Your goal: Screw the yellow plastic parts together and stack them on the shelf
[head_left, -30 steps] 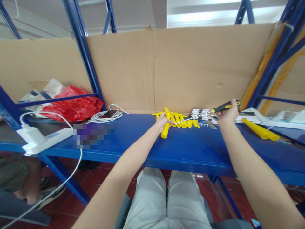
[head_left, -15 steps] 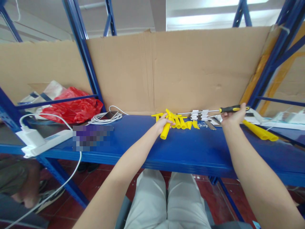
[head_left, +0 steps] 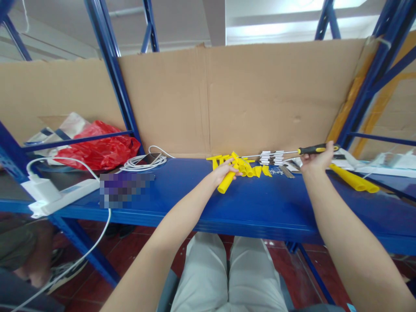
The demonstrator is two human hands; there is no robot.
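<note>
The left hand (head_left: 225, 172) grips a yellow plastic T-shaped tube (head_left: 225, 184) over the blue metal shelf (head_left: 185, 184); best hold it steady while the right hand (head_left: 316, 160), closed on a black-and-yellow-handled steel screwdriver (head_left: 307, 150), aligns the shaft squarely (whether its tip touches is unclear).

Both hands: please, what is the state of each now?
Left hand: closed, holding a yellow tubular piece.
Right hand: closed, holding a screwdriver by its handle.
</note>
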